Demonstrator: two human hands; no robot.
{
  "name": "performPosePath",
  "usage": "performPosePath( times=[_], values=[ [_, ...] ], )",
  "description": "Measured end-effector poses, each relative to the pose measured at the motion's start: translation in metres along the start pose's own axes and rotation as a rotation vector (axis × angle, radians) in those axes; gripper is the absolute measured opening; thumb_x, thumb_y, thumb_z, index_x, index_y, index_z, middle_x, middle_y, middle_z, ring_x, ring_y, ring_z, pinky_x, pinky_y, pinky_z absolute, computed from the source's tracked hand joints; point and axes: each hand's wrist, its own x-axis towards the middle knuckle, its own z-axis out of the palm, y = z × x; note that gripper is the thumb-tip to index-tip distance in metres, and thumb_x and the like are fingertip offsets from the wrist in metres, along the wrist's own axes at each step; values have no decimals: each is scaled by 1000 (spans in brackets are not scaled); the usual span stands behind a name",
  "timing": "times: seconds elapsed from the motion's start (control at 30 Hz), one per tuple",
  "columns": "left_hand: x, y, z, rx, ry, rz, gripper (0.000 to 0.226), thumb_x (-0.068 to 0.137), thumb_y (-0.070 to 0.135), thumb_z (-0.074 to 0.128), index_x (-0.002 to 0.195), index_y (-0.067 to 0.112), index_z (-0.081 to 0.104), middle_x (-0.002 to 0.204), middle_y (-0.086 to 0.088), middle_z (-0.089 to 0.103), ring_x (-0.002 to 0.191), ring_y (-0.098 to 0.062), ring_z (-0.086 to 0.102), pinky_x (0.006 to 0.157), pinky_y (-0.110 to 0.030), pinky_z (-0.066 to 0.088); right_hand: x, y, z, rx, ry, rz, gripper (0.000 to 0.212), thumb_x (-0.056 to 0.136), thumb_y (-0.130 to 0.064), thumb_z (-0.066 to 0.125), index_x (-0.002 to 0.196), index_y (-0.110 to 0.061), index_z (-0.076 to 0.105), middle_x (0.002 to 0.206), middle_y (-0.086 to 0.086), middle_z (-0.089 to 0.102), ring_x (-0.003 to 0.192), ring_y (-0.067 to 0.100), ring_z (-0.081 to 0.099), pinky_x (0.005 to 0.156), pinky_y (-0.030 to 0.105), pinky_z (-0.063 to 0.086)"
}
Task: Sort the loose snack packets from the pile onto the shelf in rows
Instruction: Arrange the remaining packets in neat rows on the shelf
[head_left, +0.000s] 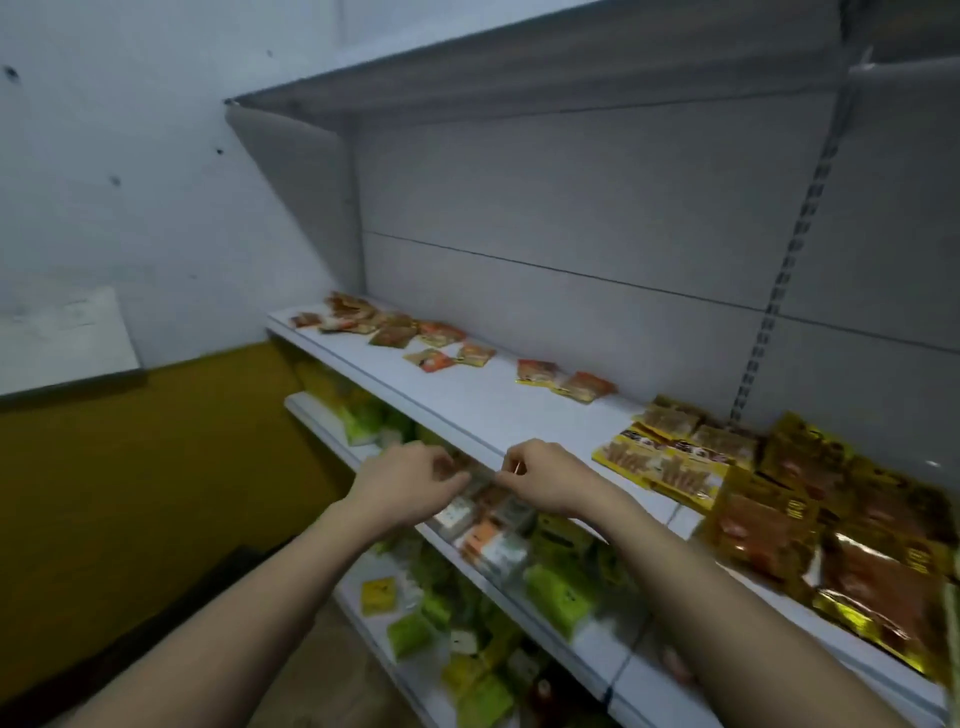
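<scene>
packets (485, 525) hang in a bunch just below the shelf (467, 410) edge, my left hand (410, 480) and right hand (540, 475) both pinching them, i judge to peel one free. the loose pile (358, 319) lies far left; the near right rows (675, 447) leave the middle bare for laying it.

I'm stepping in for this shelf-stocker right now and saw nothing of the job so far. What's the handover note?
Left hand and right hand both grip a bunch of small packets in front of the shelf edge.
Done: orange packets lie in loose pairs along the shelf's back; the far-left pile is still heaped.
Left: place the held bunch, sort that pile.
</scene>
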Motion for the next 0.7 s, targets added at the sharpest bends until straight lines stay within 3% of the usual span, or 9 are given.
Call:
performPosePath(
  times=[0.1, 0.23, 0.4, 0.7],
  values=[
    [4, -59, -12, 17, 26, -70, 51, 91, 68, 48, 121, 31, 65, 121, 4, 66, 108, -18, 62, 77, -34, 51, 49, -48, 22, 0, -17, -76, 23, 95, -35, 56, 89, -16, 66, 93, 3, 68, 87, 21, 63, 80, 40, 54],
    [22, -122, -22, -7, 69, -142, 46, 92, 65, 48, 120, 34, 66, 119, 5, 68, 106, -19, 62, 78, -35, 52, 109, -84, 48, 29, -18, -131, 29, 94, -35, 55, 92, -8, 65, 89, 10, 69, 82, 26, 64, 77, 43, 54],
    [60, -183, -14, -9, 32, -176, 41, 95, 62, 47, 121, 35, 64, 123, 5, 63, 112, -19, 58, 81, -36, 44, 186, -99, 88, 102, -63, -157, 22, 93, -36, 56, 78, -21, 61, 80, 2, 68, 76, 21, 64, 73, 42, 55],
    [218, -290, -27, -6, 53, -254, 40, 96, 54, 52, 124, 29, 65, 124, 1, 66, 110, -18, 60, 88, -38, 54, 384, -138, 124, 231, -127, -213, 21, 95, -34, 53, 75, -28, 57, 89, 4, 70, 85, 22, 65, 81, 43, 55]
  ],
)
